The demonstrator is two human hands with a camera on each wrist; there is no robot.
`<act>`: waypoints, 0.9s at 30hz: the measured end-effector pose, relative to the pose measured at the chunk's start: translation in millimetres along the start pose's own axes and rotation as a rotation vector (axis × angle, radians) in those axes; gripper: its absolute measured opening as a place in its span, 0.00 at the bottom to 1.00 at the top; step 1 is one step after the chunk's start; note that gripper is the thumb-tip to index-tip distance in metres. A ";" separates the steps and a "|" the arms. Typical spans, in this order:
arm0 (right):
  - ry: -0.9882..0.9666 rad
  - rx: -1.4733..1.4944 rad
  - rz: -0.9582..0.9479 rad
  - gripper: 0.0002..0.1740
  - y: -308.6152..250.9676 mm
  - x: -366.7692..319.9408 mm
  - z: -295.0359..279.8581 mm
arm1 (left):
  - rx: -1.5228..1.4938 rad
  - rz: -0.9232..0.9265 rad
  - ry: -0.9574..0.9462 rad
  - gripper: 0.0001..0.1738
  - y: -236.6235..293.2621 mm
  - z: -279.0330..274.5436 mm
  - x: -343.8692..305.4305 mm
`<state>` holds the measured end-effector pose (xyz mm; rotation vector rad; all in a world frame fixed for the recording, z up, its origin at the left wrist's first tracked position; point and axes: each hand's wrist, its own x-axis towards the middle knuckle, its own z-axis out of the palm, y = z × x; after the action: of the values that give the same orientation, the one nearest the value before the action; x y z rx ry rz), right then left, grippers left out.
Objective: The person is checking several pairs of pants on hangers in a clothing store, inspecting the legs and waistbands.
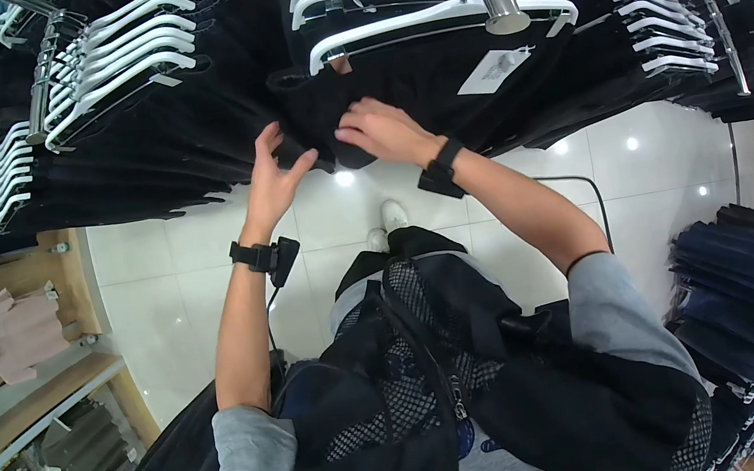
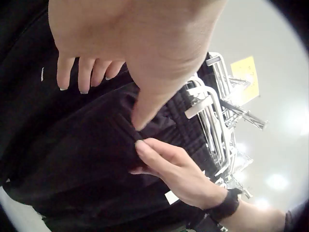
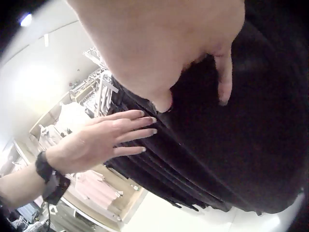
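Black trousers [image 1: 429,75] hang by the waist from a white clip hanger [image 1: 439,15], front-most on the middle rail. A white tag [image 1: 494,70] lies against them. My right hand [image 1: 387,133] is at their left side; in the left wrist view its thumb and fingers pinch a fold of the black cloth [image 2: 104,145]. My left hand [image 1: 269,182] is just left of it, thumb apart and fingers extended along the neighbouring black garments [image 1: 179,139]. In the right wrist view, the left fingertips [image 3: 149,131] lie over the edges of these garments.
Metal rail ends [image 1: 506,21] jut out toward me between the hanger rows. More black clothes on white hangers [image 1: 667,23] hang at the right. Wooden shelving with a pink top [image 1: 21,333] stands at the left, dark jeans [image 1: 740,262] at lower right. Pale floor tiles [image 1: 532,198] lie below.
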<state>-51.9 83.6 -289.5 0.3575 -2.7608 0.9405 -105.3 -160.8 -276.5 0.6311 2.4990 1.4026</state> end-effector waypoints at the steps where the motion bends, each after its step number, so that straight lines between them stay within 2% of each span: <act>1: -0.100 0.096 0.028 0.14 -7.2 -3.9 -9.1 | -0.040 0.004 -0.017 0.41 -5.6 7.9 3.4; 2: -0.199 0.193 0.059 0.15 -13.6 -7.5 -18.3 | -0.080 0.008 -0.037 0.45 -11.5 15.7 6.0; 3: -0.222 0.238 0.057 0.16 -18.9 -10.3 -27.0 | -0.086 0.005 -0.038 0.45 -9.5 20.3 7.1; 4: -0.230 0.238 0.063 0.16 -21.9 -11.6 -33.4 | -0.182 -0.041 -0.124 0.45 -3.7 23.4 6.5; 5: -0.219 0.269 0.054 0.16 -24.4 -12.2 -39.9 | -0.278 -0.086 -0.208 0.45 2.3 25.8 5.8; 6: -0.210 0.302 0.046 0.15 -25.9 -13.5 -44.1 | -0.285 -0.095 -0.211 0.45 4.1 28.1 3.4; 8: -0.151 0.324 0.014 0.15 -28.6 -11.3 -48.9 | -0.525 -0.256 -0.308 0.37 9.3 32.0 0.2; 9: -0.136 0.345 0.020 0.14 -32.4 -9.1 -54.8 | -0.531 -0.263 -0.309 0.37 9.8 33.8 -2.6; 11: -0.107 0.380 0.033 0.13 -37.6 -4.1 -64.3 | -0.649 -0.287 -0.142 0.28 11.4 35.3 -9.2; 12: -0.114 0.383 0.032 0.13 -37.7 -2.7 -66.5 | -0.651 -0.293 -0.136 0.28 17.2 34.7 -13.0; 14: -0.148 0.341 0.072 0.14 -36.8 -1.0 -70.2 | -0.743 -0.303 0.001 0.24 29.5 33.4 -20.7; 16: -0.120 0.342 0.087 0.12 -37.8 -3.2 -74.7 | -0.780 -0.329 0.028 0.24 42.3 28.2 -27.7; 18: 0.003 0.332 0.032 0.10 -34.0 -8.3 -78.7 | -0.927 -0.389 0.055 0.24 51.0 20.5 -33.5; 20: 0.210 0.327 -0.022 0.09 -28.6 -17.4 -76.1 | -0.933 -0.373 0.082 0.23 62.5 13.9 -37.6; 22: 0.283 0.372 0.128 0.09 -20.5 -33.9 -69.2 | -0.952 -0.425 0.133 0.24 68.8 6.8 -41.4; 23: 0.172 0.446 0.257 0.12 -14.1 -44.8 -66.1 | -0.947 -0.428 0.134 0.24 71.2 3.8 -42.5; 24: 0.171 0.452 0.261 0.12 -10.0 -49.2 -62.8 | -0.950 -0.433 0.148 0.25 73.2 1.0 -44.2; 26: -0.421 0.749 0.687 0.21 -1.8 -54.9 -55.9 | -0.951 -0.442 0.162 0.26 75.6 -2.4 -47.8; 27: -0.620 0.747 0.652 0.31 6.0 -55.8 -48.5 | -0.972 -0.445 0.163 0.26 76.3 -4.3 -49.2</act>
<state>4.9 127.2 -270.1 -0.2333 -2.9645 2.3866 -43.1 -151.9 -210.8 -0.2231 1.5462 2.1936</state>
